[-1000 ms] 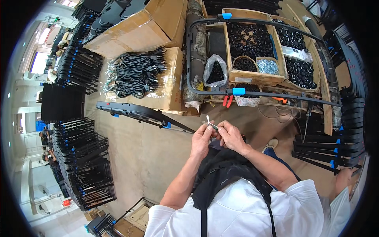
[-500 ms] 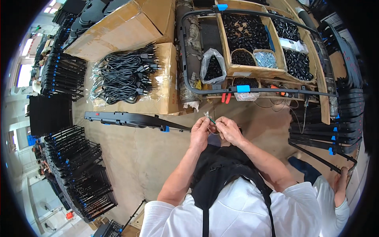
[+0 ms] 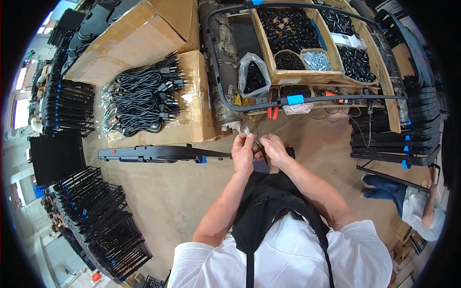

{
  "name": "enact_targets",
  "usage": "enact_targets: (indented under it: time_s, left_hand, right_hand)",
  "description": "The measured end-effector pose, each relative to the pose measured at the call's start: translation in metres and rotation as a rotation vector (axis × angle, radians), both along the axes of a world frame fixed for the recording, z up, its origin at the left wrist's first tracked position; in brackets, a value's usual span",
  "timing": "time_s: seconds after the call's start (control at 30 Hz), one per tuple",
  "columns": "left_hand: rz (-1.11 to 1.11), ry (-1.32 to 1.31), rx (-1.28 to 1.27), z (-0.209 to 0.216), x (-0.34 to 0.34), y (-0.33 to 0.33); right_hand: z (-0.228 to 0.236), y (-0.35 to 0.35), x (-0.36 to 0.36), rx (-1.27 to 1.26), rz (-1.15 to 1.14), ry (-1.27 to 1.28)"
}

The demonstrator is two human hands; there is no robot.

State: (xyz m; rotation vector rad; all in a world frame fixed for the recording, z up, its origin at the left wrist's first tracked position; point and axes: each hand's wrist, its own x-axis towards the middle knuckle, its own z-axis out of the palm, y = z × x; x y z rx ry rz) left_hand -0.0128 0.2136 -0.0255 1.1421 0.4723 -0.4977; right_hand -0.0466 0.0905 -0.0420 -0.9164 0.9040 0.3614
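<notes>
Two bare hands work close together above the floor, around a thin wire [image 3: 262, 150]. The fingers of the left hand [image 3: 243, 152] are pinched narrow on it, with a pale end [image 3: 247, 130] poking up past the thumb; the fingers of the right hand [image 3: 275, 151] close on it just beside them. Its finer strands are too small to tell apart.

Ahead to the left, many black power cords [image 3: 144, 98] lie bundled on a cardboard box [image 3: 210, 120], and a long black rail [image 3: 144, 153] stretches below the box toward the left hand. Ahead to the right, a black tubular frame [image 3: 353, 98] with a blue clip [image 3: 295, 99] lies across wooden trays [image 3: 307, 77] of black fittings [image 3: 287, 31] and silver screws [image 3: 316, 61]. Red handles [image 3: 272, 113] show beneath the frame's near bar.
</notes>
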Motion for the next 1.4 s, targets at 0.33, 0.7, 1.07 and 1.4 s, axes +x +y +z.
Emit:
enact_targets:
  time_s: [0.33, 0.7, 1.07, 1.4]
  left_hand:
    - [0.02, -0.122, 0.067, -0.01, 0.029, -0.037]
    - [0.043, -0.108, 0.154, -0.003, 0.044, -0.047]
    - [-0.168, -0.131, 0.37, 0.001, 0.063, -0.036]
    - [0.128, 0.009, 0.2, 0.008, 0.043, -0.061]
  right_hand:
    - [0.031, -0.02, 0.026, -0.359, 0.172, -0.098]
    - [0.015, -0.026, 0.027, -0.505, 0.158, -0.205]
    - [0.026, -0.022, 0.016, -0.47, 0.312, -0.318]
    - [0.031, -0.028, 0.011, -0.637, 0.425, -0.341]
